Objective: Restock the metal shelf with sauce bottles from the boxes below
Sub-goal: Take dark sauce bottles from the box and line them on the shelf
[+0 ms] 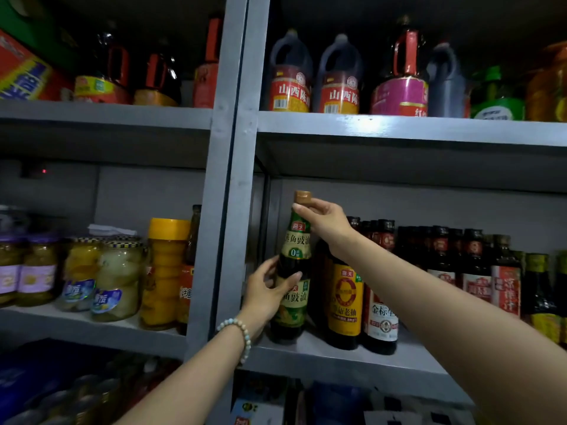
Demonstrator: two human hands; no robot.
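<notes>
Presently the green-labelled sauce bottle (293,271) stands upright at the left end of the metal shelf (322,360), close beside the grey upright post (227,210) and just left of a yellow-labelled bottle (345,302). Its base is at the shelf deck; whether its full weight is down cannot be told.

Left hand (267,292): grip clamped on the bottle's body, thumb across the front label and fingers wrapped behind. This hold appears to carry and steer the lower part. A bead bracelet (237,332) sits at that wrist.

Right hand (322,219): grip clamped on the neck just under the brown cap, fingertips pinching from the right. Judged purpose: to keep a tall, narrow bottle plumb while its foot is settled, since a top-heavy glass bottle would tip easily against its neighbours.

Placement: the label faces outward, matching the row of dark bottles (441,256) to the right, which all show their fronts. The slot chosen fills the gap between post and row, so the row reads continuous from the bay's edge.

Risk noted: the right forearm passes close over the caps of the neighbouring bottles, and drawing it back carelessly could knock them.

Other stock: handled jugs (290,78) on the tier above; glass jars (116,280) in the left bay. A carton (254,411) shows dimly below.
</notes>
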